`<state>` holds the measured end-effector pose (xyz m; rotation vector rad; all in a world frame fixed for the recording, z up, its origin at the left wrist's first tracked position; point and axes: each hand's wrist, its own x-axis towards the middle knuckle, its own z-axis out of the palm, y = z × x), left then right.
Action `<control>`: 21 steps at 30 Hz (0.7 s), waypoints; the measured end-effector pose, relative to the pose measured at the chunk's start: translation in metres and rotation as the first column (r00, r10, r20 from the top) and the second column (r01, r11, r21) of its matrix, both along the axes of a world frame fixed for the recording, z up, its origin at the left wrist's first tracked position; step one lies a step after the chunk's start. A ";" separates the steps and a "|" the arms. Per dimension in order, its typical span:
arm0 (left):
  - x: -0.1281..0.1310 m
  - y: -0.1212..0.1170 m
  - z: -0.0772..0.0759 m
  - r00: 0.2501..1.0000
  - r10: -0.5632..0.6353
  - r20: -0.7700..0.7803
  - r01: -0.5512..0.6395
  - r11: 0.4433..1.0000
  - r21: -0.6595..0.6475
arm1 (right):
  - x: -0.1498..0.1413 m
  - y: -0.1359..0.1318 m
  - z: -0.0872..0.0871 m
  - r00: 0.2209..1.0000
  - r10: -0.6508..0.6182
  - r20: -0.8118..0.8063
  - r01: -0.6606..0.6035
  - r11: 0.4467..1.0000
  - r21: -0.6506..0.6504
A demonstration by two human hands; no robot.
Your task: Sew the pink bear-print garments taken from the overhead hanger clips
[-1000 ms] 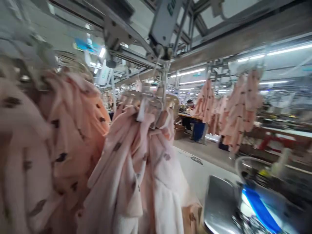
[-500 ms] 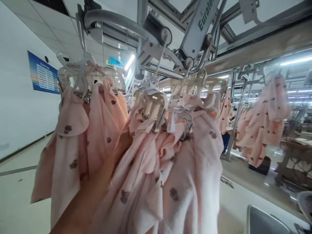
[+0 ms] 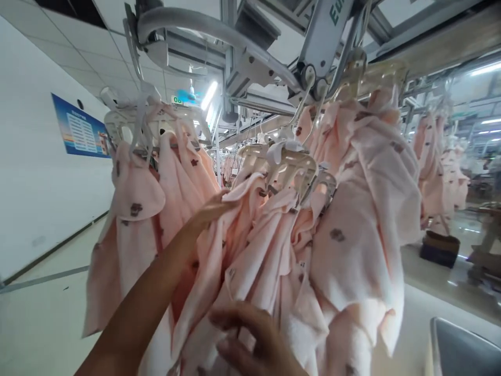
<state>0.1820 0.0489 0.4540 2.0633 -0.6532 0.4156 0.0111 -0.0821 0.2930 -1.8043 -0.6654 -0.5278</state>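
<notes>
Pale pink fabric pieces (image 3: 258, 266) with small dark prints hang in front of me from a clear plastic clip hanger (image 3: 291, 169). My left hand (image 3: 217, 207) reaches up to the left upper edge of these pieces. Its fingers close on the fabric and are partly hidden by its folds. Lower down, my right hand (image 3: 258, 334) is in front of the hanging cloth, blurred, with thumb and fingers apart and nothing seen in it. To the right, a bulky bunch of the same fabric (image 3: 364, 209) hangs higher on another hanger.
A curved metal rail (image 3: 219, 39) runs overhead, joined to a grey lift arm (image 3: 323, 42). More pink pieces (image 3: 136, 209) hang at the left, near a white wall with a blue poster (image 3: 80, 125). A dark box (image 3: 439, 248) and a grey-topped surface (image 3: 465, 347) are at the right.
My right hand has come into view at the bottom. The right-hand bunch now hangs higher and farther right, apart from the middle hanger. My left hand now shows at the fabric's edge.
</notes>
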 end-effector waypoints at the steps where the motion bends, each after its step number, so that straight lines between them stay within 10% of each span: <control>1: -0.008 0.007 -0.009 0.994 -0.066 -0.084 0.068 0.997 0.020 | 0.019 0.010 0.015 0.990 0.129 -0.059 -0.122 0.987 0.103; 5: -0.047 0.042 -0.061 0.934 -0.182 -0.308 0.213 0.974 0.071 | 0.093 0.019 0.056 0.950 -0.256 -0.179 0.308 0.862 0.402; 10: -0.083 0.099 -0.098 0.866 -0.116 -0.486 0.205 0.970 0.134 | 0.131 0.017 0.064 0.920 -0.348 -0.181 0.392 0.833 0.391; 16: -0.064 0.166 -0.022 0.899 0.339 -0.276 -0.321 0.941 0.109 | 0.147 0.006 0.069 0.936 -0.221 -0.276 0.322 0.853 0.410; 21: -0.056 0.154 0.043 0.780 0.578 0.241 -0.593 0.805 -0.010 | 0.095 -0.013 0.091 0.948 -0.035 -0.315 0.181 0.876 0.447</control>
